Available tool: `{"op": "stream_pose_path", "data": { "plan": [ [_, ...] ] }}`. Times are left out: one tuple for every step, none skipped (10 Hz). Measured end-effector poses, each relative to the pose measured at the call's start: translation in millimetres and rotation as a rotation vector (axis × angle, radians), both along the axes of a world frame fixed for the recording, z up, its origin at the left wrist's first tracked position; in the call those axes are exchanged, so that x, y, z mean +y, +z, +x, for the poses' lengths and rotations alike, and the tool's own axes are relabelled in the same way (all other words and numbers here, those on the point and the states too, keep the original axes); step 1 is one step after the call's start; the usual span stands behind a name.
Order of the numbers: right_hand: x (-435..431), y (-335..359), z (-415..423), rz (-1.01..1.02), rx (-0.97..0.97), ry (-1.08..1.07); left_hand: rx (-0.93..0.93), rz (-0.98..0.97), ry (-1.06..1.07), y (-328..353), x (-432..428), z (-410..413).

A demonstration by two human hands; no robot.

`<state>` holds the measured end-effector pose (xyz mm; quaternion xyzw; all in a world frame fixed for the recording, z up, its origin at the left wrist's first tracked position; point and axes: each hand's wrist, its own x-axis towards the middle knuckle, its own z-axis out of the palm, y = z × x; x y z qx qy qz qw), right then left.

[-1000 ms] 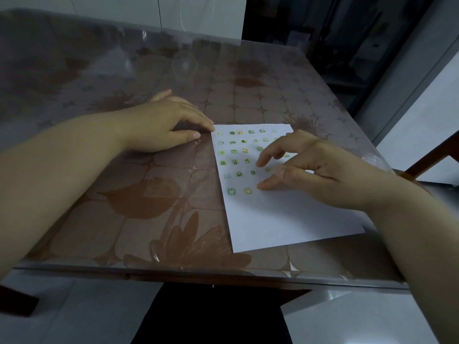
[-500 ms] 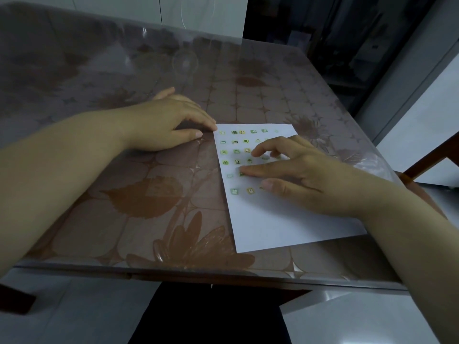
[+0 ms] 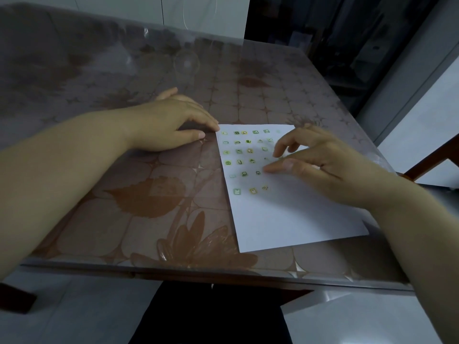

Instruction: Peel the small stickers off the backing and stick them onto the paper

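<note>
My left hand (image 3: 171, 125) lies flat, palm down, on the brown table with the flower pattern under a clear glossy cover (image 3: 139, 194). The fingers are stretched out and relaxed, and their tips touch the far left corner of the white rectangular sheet of paper (image 3: 293, 219). This hand holds nothing.

The paper lies on the right half of the table, nearer to the near edge than to the far edge, and it is turned a little, so its near right corner reaches close to the right edge of the table. On the far part of the paper the small green and yellow square stickers (image 3: 244, 152) stand in rows (the lowest row has only three, and it is a little apart from the rows above).

My right hand (image 3: 323, 165) is over the right side of the sticker rows. It is half open, with the fingers bent and spread. The thumb tip (image 3: 275, 167) presses on the paper just beside a dark green sticker (image 3: 258, 173) in the second lowest row. The other fingers are curled above the paper. Whether a sticker is under or on these fingers I cannot tell, because the picture is blurred there. The backing of the stickers I cannot find with certainty.
</note>
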<state>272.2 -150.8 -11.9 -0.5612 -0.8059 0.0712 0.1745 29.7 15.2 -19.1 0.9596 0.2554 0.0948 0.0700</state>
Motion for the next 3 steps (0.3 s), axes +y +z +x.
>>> {"op": "stream_pose_path", "data": {
  "plan": [
    [-0.9, 6.2, 8.5, 0.024, 0.125, -0.1, 0.007, -0.021, 0.007, 1.5, -2.4, -0.5],
    [-3.0, 11.8, 13.8, 0.067, 0.232, -0.191, 0.01, -0.008, -0.002, 1.7, -0.7, 0.8],
    [-4.6, 14.2, 13.9, 0.141, 0.276, -0.263, 0.028, -0.01, 0.009, 2.2, 0.4, 0.3]
  ]
}}
